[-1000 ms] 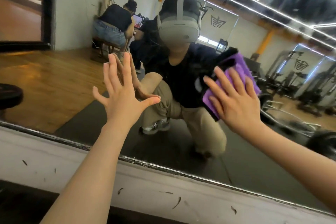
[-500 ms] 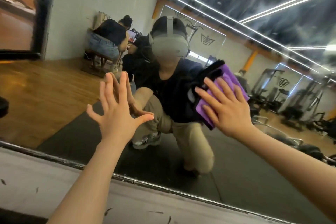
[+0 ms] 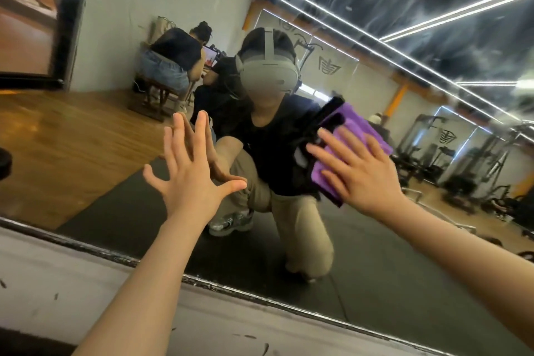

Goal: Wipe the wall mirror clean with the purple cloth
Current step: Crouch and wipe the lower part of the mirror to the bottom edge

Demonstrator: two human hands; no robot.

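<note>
Head camera looks at the right hand [image 3: 357, 175], which lies flat with its fingers straight and spread out, pressing the purple cloth [image 3: 354, 139] against the wall mirror [image 3: 404, 263]. The cloth is folded, and it peeks out above the fingers and on their left side. It touches the glass.

To the left of the cloth, the left hand [image 3: 192, 173] is held up with all its fingers spread wide and the thumb sticking out. Its fingertips meet their own copy in the glass, so they touch the mirror. It holds nothing.

Behind the cloth, the glass shows a person in a black shirt and tan trousers, crouching on a dark mat with a grey headset on. Left of the cloth, farther back in the glass, someone sits on a stool [image 3: 156, 92] by a white wall, with a wooden floor [image 3: 57, 139] around them. Right of the cloth, the glass shows gym machines [image 3: 462, 153]. Above the cloth, long bright lights [image 3: 450, 16] and pale smeary streaks show on the glass.

Below the cloth runs the mirror's bottom edge [image 3: 202, 280], and under it a white ledge [image 3: 72, 283] with small dark marks.
</note>
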